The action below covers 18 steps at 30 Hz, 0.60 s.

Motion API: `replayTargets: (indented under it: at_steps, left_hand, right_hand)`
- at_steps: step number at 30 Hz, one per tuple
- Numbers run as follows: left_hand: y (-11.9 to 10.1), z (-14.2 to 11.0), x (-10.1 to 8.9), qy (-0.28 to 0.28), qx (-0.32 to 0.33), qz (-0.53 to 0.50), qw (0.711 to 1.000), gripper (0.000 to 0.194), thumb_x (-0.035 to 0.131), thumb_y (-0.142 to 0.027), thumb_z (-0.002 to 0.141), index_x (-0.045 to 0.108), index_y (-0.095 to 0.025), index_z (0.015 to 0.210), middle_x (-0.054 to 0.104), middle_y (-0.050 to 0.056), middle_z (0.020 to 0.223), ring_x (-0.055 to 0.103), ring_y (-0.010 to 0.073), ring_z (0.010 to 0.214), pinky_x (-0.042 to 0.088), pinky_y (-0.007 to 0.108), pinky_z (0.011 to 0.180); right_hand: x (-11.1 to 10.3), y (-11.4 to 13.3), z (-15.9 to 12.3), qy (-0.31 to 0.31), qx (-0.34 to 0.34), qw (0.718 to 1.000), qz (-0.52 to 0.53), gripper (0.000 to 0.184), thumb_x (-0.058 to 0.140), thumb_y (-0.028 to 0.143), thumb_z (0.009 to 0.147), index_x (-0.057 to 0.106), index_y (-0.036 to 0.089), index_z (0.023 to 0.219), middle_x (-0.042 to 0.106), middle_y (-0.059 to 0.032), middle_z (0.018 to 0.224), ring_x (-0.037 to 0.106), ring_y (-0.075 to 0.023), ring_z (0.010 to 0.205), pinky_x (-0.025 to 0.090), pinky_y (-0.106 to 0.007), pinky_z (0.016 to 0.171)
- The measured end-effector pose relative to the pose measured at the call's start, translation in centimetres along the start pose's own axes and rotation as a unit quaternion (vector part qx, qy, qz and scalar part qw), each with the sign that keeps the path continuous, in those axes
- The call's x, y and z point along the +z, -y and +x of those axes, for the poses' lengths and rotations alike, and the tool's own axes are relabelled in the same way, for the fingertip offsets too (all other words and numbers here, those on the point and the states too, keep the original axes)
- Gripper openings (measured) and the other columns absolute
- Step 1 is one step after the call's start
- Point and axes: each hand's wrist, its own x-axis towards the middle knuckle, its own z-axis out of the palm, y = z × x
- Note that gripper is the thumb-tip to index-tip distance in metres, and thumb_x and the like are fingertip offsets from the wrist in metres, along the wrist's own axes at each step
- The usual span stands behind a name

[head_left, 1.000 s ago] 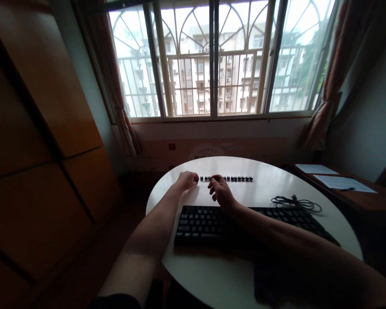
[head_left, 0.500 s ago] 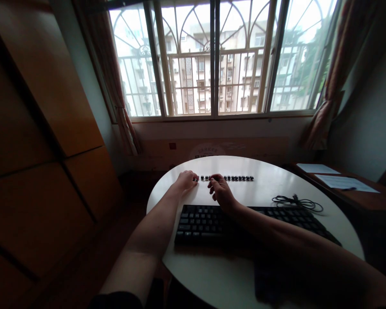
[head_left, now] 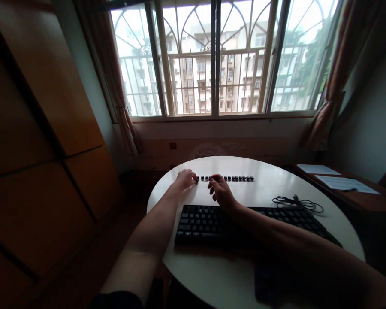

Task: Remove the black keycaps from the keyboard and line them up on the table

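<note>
A row of small black keycaps [head_left: 239,178] runs across the far part of the white round table [head_left: 209,262]. At the row's left end my left hand [head_left: 185,178] is closed, its fingertips on a dark keycap [head_left: 196,180]. My right hand [head_left: 220,189] hovers by the middle of the row and hides part of it. Its thumb and forefinger are pinched together on something thin that I cannot make out; the other fingers curl loosely. Nearer to me lies a black keyboard [head_left: 202,221], partly under my right forearm.
A coiled black cable [head_left: 297,203] lies behind the keyboard's right part. On a brown side table to the right are paper sheets [head_left: 347,183] with a dark pen [head_left: 350,190]. Wooden cabinets [head_left: 80,184] stand to the left, and a barred window fills the back.
The fingers of my left hand have shifted slightly, and the keycap at the row's left end shows a little more. My right hand has hardly moved.
</note>
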Motion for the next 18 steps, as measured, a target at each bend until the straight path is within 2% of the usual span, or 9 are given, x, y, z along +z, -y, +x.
replayTargets:
  at_steps: [11, 18]
  left_hand:
    - [-1.2, 0.0, 0.5, -0.016, -0.019, 0.009, 1.0, 0.019, 0.068, -0.028, 0.077, 0.077, -0.025, 0.093, 0.068, 0.007, 0.103, 0.059, 0.0247, 0.102, 0.045, 0.034, 0.092]
    - [-0.3, 0.2, 0.0, -0.017, -0.038, 0.001, 0.999, 0.021, 0.07, -0.031, 0.078, 0.077, -0.028, 0.098, 0.067, 0.006, 0.105, 0.059, 0.0236, 0.103, 0.045, 0.032, 0.092]
  right_hand:
    - [0.1, 0.3, -0.2, 0.006, -0.008, 1.0, -0.001, 0.022, 0.057, 0.038, 0.076, 0.052, 0.021, 0.088, 0.053, 0.0026, 0.066, 0.045, -0.0111, 0.05, 0.027, -0.019, 0.036]
    - [0.0, 0.4, -0.4, 0.006, -0.004, 1.0, -0.001, 0.023, 0.056, 0.039, 0.076, 0.051, 0.021, 0.089, 0.052, 0.003, 0.066, 0.045, -0.0108, 0.051, 0.029, -0.018, 0.036]
